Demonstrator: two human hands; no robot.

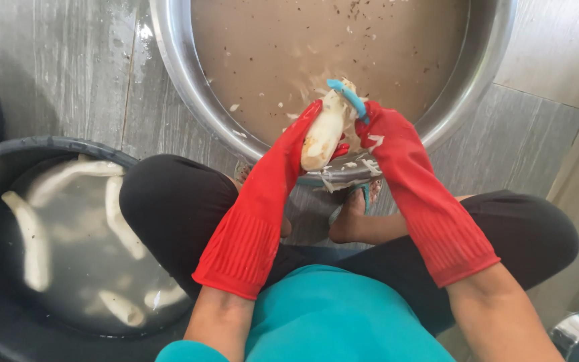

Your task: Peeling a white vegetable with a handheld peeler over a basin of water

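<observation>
Gripped in the left hand (303,137), a pale root (326,131) is pinched while the right hand (378,131) closes on a blue peeler (348,97).
Over the steel basin (182,64) of murky water, the root's long axis runs near-upright, tip away from the person; the glove hides its left side, and peeled roots blur in the black tub (8,151).

Counts: 2 long red rubber gloves (256,214) (423,194). 1 pale peeled root (323,131), centre. 1 blue-handled peeler (348,97). 1 wide steel basin (175,60) w/ muddy water, top. 1 black tub (8,154), lower left, approx. 6 white peeled roots (35,241) in water.
</observation>
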